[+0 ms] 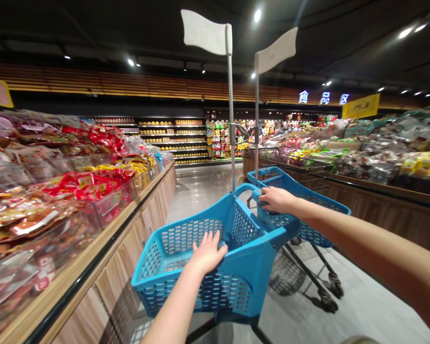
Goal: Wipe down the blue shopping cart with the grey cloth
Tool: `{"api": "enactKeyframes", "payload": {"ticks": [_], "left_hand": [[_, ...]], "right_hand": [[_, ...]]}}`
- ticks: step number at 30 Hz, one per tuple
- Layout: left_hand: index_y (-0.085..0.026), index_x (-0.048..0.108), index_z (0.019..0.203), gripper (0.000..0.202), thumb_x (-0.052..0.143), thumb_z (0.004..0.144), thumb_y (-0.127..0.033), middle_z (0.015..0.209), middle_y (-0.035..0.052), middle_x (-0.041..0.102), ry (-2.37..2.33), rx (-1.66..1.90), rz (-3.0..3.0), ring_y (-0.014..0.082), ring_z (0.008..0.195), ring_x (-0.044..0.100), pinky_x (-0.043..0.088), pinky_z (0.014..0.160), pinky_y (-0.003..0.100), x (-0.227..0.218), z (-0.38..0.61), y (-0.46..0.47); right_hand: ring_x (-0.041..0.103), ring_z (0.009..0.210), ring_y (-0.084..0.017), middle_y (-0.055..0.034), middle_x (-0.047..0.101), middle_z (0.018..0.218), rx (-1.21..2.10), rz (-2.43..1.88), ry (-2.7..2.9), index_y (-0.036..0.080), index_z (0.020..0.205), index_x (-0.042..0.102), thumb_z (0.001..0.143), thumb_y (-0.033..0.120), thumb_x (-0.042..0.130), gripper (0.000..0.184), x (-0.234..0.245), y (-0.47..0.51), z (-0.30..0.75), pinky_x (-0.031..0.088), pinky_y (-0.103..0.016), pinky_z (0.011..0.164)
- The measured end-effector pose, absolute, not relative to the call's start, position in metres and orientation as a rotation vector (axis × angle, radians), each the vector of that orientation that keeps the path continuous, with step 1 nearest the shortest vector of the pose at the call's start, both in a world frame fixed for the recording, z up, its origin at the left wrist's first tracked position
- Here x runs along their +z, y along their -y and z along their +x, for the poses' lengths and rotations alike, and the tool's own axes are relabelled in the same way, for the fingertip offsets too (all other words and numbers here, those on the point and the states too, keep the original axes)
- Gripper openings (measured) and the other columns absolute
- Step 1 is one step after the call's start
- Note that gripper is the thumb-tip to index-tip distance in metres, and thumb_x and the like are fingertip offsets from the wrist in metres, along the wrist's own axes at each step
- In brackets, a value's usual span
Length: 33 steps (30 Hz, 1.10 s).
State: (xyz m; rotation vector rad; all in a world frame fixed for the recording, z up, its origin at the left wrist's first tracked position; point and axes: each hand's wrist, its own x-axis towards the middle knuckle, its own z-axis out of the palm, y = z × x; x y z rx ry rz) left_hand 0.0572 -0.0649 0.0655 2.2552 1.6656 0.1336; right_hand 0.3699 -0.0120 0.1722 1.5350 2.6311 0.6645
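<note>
A blue plastic shopping cart (236, 291) with a perforated basket stands close in front of me, turned sideways. My left hand (209, 251) rests at the basket's near rim, its fingers spread out over the inside. Further right, my right hand (276, 199) has its fingers curled over the cart's blue handle bar; the fingertips are partly hidden. Behind it, a second blue cart (324, 210) stands very near the first. Each cart carries a tall metal pole, one with a white flag-shaped plate (206, 32), the other with a similar white plate (276, 50).
Along the left runs a wood-panelled counter (129, 253) heaped with packaged snacks (86, 186). Another counter (365, 200) with bagged goods lines the right side. Stocked wall shelves (174, 136) stand at the back. A shiny grey floor (197, 184) lies between the counters.
</note>
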Motion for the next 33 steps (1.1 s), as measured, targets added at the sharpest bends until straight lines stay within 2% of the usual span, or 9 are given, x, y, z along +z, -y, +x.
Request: {"api": "enactKeyframes", "payload": {"ticks": [4,10,14,18,20,25,28,31,33], "left_hand": [[-0.020,0.013,0.154,0.077,0.024,0.089,-0.060,0.161,0.0094,0.007,-1.667,0.155,2.287,0.0270,0.149,0.002,0.005,0.114,0.064,0.065,0.055,0.065],[-0.021,0.012,0.154,0.075,0.025,0.090,-0.057,0.161,0.0078,0.006,-1.640,0.140,2.287,0.0265,0.149,0.002,0.003,0.114,0.064,0.065,0.056,0.067],[-0.020,0.010,0.155,0.079,0.026,0.088,-0.060,0.161,0.0101,0.007,-1.697,0.172,2.251,0.0277,0.149,0.005,0.005,0.114,0.064,0.061,0.056,0.068],[-0.019,0.009,0.155,0.083,0.027,0.087,-0.064,0.161,0.0111,0.007,-1.691,0.184,2.243,0.0285,0.149,0.005,0.007,0.114,0.064,0.060,0.055,0.069],[-0.019,0.009,0.155,0.082,0.026,0.088,-0.064,0.161,0.0102,0.006,-1.682,0.176,2.249,0.0280,0.149,0.004,0.007,0.114,0.064,0.062,0.055,0.070],[-0.017,0.006,0.155,0.082,0.024,0.088,-0.061,0.161,0.0103,0.004,-1.679,0.153,2.240,0.0278,0.149,0.004,0.007,0.114,0.064,0.063,0.057,0.072],[-0.018,0.007,0.155,0.082,0.025,0.088,-0.062,0.161,0.0115,0.005,-1.672,0.175,2.236,0.0278,0.149,0.004,0.008,0.114,0.064,0.061,0.058,0.072],[-0.018,0.007,0.155,0.083,0.026,0.088,-0.062,0.161,0.0118,0.006,-1.684,0.205,2.240,0.0278,0.149,0.004,0.009,0.114,0.064,0.060,0.058,0.071],[-0.018,0.007,0.155,0.083,0.027,0.087,-0.062,0.161,0.0114,0.007,-1.696,0.211,2.246,0.0278,0.149,0.005,0.009,0.113,0.064,0.060,0.057,0.070]], "right_hand": [[0.056,0.099,-0.029,-0.0109,0.055,0.111,0.609,1.411,-2.642,0.027,0.121,0.063,0.068,0.024,0.075,0.054,0.175,0.014,0.379,0.046,-0.035,0.081],[0.058,0.094,-0.026,-0.0096,0.058,0.104,0.878,1.500,-2.556,0.026,0.106,0.067,0.080,0.035,0.067,0.027,0.164,0.016,0.364,0.045,-0.029,0.071],[0.059,0.091,-0.023,-0.0065,0.060,0.097,0.839,1.622,-2.583,0.026,0.101,0.067,0.086,0.037,0.061,0.020,0.164,0.013,0.367,0.045,-0.029,0.076],[0.057,0.103,-0.026,-0.0079,0.057,0.112,0.743,1.531,-2.682,0.027,0.120,0.060,0.074,0.030,0.074,0.048,0.166,0.012,0.380,0.045,-0.032,0.085],[0.057,0.103,-0.028,-0.0089,0.057,0.111,0.745,1.517,-2.659,0.027,0.120,0.060,0.070,0.028,0.077,0.052,0.166,0.012,0.382,0.045,-0.034,0.085],[0.060,0.094,-0.024,-0.0071,0.060,0.098,0.779,1.572,-2.654,0.026,0.101,0.068,0.081,0.036,0.068,0.022,0.166,0.013,0.374,0.044,-0.030,0.082],[0.062,0.090,-0.023,-0.0065,0.062,0.093,0.779,1.699,-2.692,0.024,0.097,0.068,0.088,0.038,0.060,0.018,0.162,0.010,0.375,0.045,-0.029,0.077],[0.062,0.096,-0.024,-0.0082,0.063,0.103,0.702,1.905,-2.782,0.024,0.116,0.062,0.089,0.040,0.057,0.032,0.152,0.002,0.388,0.047,-0.031,0.081],[0.061,0.104,-0.026,-0.0114,0.061,0.116,0.601,2.106,-2.790,0.022,0.134,0.050,0.085,0.045,0.062,0.056,0.146,-0.003,0.400,0.047,-0.033,0.086]]}}
